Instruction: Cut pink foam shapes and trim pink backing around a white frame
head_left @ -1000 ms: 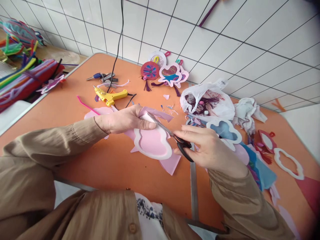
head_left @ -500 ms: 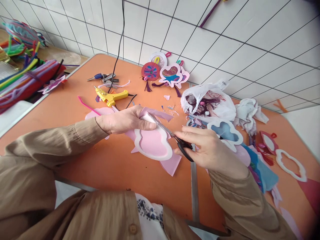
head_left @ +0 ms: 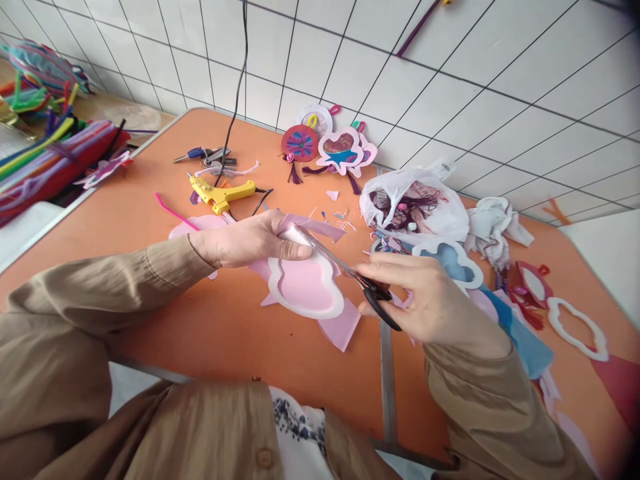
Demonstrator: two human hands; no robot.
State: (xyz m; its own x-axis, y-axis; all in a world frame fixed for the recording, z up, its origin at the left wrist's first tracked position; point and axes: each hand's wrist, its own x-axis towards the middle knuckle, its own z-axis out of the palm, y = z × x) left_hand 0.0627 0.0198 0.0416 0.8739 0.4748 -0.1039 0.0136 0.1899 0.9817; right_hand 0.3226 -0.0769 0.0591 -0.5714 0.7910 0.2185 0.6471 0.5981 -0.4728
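Note:
My left hand [head_left: 260,241] pinches a white cloud-shaped frame [head_left: 305,311] together with pink sheet material [head_left: 307,283] that fills its opening and sticks out past its edge. My right hand [head_left: 413,293] is closed round the black handles of a pair of scissors [head_left: 367,287]. Their blades lie along the frame's upper edge, close to my left thumb. A strip of pink sheet [head_left: 320,228] stands off above the blades. A pointed pink corner [head_left: 340,327] hangs out below the frame. The exact spot where the blades meet the material is partly hidden.
A yellow glue gun [head_left: 223,195] lies behind my left hand, near keys [head_left: 215,157]. Finished ornaments [head_left: 345,150] rest by the tiled wall. A white plastic bag [head_left: 435,223], a blue cloud piece [head_left: 453,263] and a white frame [head_left: 577,327] are on the right. Pipe cleaners [head_left: 60,160] are at left.
My right hand has shifted slightly right and down, and the scissors' handles have spread wider apart. My left hand and the frame stay nearly in place.

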